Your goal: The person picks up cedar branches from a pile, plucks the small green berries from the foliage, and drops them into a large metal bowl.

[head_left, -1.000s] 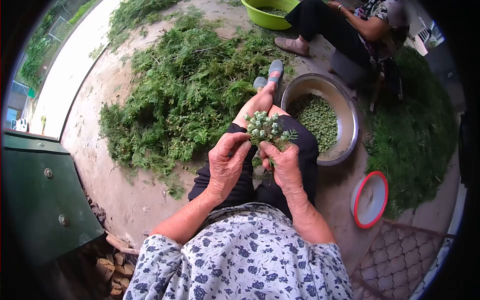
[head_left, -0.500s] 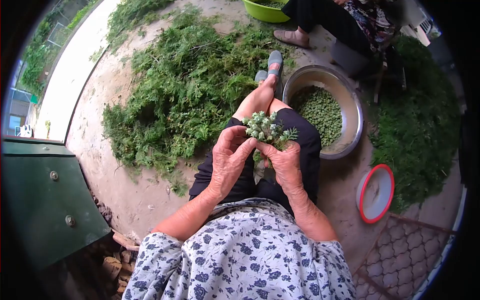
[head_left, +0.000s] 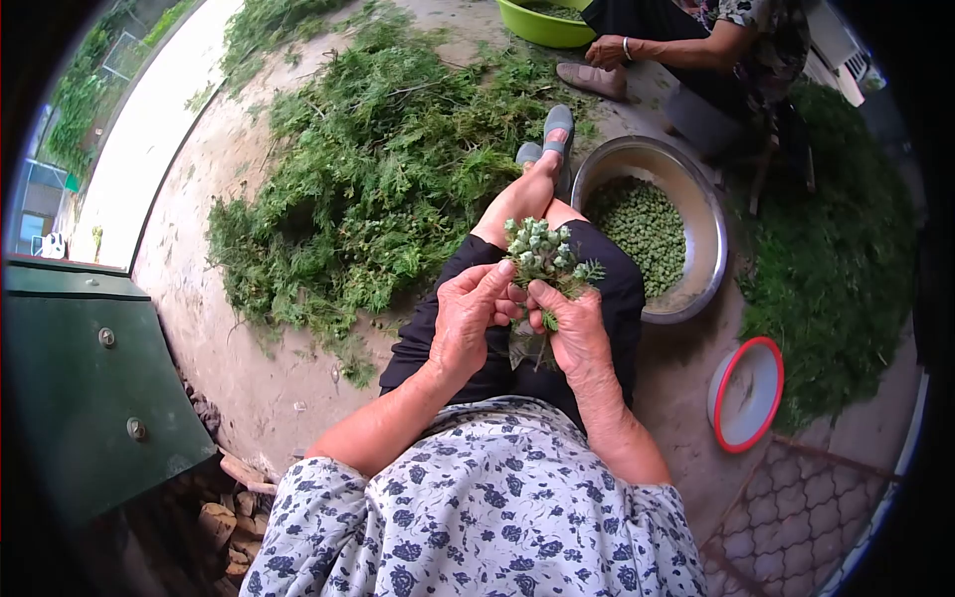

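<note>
In front of my lap is a cypress sprig [head_left: 543, 249] with a cluster of pale green cones and some feathery leaves. My right hand [head_left: 579, 338] grips its lower end between thumb and curled fingers. My left hand [head_left: 466, 320] is at the sprig's left side, its thumb tip by the cones and its fingers bent close to the right fingers. What the left fingertips pinch, if anything, is hidden. Beyond my right knee stands a metal basin [head_left: 704, 269] with many picked green cones [head_left: 642, 234] inside.
A large heap of cypress branches [head_left: 368, 189] lies ahead and left, another greenery pile [head_left: 826, 269] at right. A red-rimmed white basin [head_left: 748, 393] sits nearby. A co-worker's hand [head_left: 607, 52] is near a lime-green tub [head_left: 542, 28]. At left is a green metal panel [head_left: 95, 388].
My left thumb has shifted up toward the cones, and its fingers have curled lower. The sprig has moved slightly right. The co-worker's forearm and hand have come into view.
</note>
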`<state>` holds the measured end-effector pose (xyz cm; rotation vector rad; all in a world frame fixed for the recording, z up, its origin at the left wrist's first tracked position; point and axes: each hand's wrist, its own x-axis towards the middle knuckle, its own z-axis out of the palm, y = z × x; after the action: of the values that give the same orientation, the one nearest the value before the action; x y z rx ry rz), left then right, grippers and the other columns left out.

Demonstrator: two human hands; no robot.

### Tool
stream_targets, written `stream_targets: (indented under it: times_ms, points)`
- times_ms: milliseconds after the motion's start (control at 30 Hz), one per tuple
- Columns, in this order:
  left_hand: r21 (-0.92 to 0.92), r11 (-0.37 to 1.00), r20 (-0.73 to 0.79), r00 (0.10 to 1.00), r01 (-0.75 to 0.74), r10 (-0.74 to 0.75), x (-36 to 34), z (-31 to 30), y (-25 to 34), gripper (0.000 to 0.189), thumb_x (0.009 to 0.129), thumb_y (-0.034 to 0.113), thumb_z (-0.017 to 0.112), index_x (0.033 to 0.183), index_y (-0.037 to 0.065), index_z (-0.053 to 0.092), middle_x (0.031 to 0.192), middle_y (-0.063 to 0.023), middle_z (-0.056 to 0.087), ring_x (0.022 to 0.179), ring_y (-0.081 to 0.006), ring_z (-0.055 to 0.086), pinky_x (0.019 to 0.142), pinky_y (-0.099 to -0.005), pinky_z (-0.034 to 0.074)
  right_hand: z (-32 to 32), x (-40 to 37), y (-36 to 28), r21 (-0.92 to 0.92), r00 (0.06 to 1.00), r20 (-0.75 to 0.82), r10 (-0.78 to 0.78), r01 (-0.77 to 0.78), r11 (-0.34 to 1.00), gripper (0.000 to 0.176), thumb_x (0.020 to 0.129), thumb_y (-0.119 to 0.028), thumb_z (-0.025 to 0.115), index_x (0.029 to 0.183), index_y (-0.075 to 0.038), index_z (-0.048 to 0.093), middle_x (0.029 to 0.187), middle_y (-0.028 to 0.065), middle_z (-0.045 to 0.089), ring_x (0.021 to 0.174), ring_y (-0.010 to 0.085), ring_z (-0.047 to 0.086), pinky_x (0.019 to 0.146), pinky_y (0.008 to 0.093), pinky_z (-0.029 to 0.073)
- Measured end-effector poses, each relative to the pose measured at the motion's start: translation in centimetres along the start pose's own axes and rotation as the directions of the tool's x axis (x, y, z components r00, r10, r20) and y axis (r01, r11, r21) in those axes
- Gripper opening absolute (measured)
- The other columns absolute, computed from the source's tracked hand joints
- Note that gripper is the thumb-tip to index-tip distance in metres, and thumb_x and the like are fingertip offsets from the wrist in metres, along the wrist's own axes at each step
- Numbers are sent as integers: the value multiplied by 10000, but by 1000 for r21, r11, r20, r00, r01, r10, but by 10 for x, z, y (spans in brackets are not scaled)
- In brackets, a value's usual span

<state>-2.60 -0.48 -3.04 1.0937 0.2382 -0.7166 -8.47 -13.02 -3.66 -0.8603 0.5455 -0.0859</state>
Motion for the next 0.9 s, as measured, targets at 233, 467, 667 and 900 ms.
stream_targets:
  times_ms: [233, 467, 667, 900]
  points:
    - [-55, 998, -19, 1000, 16, -17, 3, 8, -4, 148, 820, 151, 652, 881, 19, 624, 702, -3, 608, 559, -47, 526, 509, -164, 390, 1, 0, 1, -23, 1000, 24, 5, -4, 1000, 149, 786, -56, 666, 920, -12, 618, 753, 24, 607, 595, 76, 539, 466, 191, 423]
    - [110, 970, -43, 974, -219, 224, -1, 4, -21, 100, 838, 87, 618, 885, -1, 612, 764, -11, 616, 651, -45, 542, 567, -183, 428, 3, 0, 7, 21, 1000, -9, -22, 22, 1000, 129, 788, -61, 665, 899, -15, 616, 742, 20, 608, 569, 75, 526, 473, 190, 410]
    - [177, 931, 103, 947, -318, 304, -4, -2, -36, 146, 841, 46, 607, 969, -24, 606, 840, -9, 610, 727, -47, 530, 657, -179, 434, -3, 1, 9, -36, 999, -30, -17, 16, 999, 149, 797, -104, 671, 911, -37, 604, 759, -4, 597, 555, 71, 512, 465, 205, 376]
    - [403, 784, 231, 882, -472, 412, -4, -10, -37, 164, 840, 14, 575, 998, -20, 604, 855, 4, 593, 731, -40, 513, 661, -180, 430, -8, 3, 12, -58, 998, -39, -56, 53, 997, 182, 796, -87, 668, 960, -45, 599, 848, -14, 604, 643, 57, 534, 481, 193, 394]
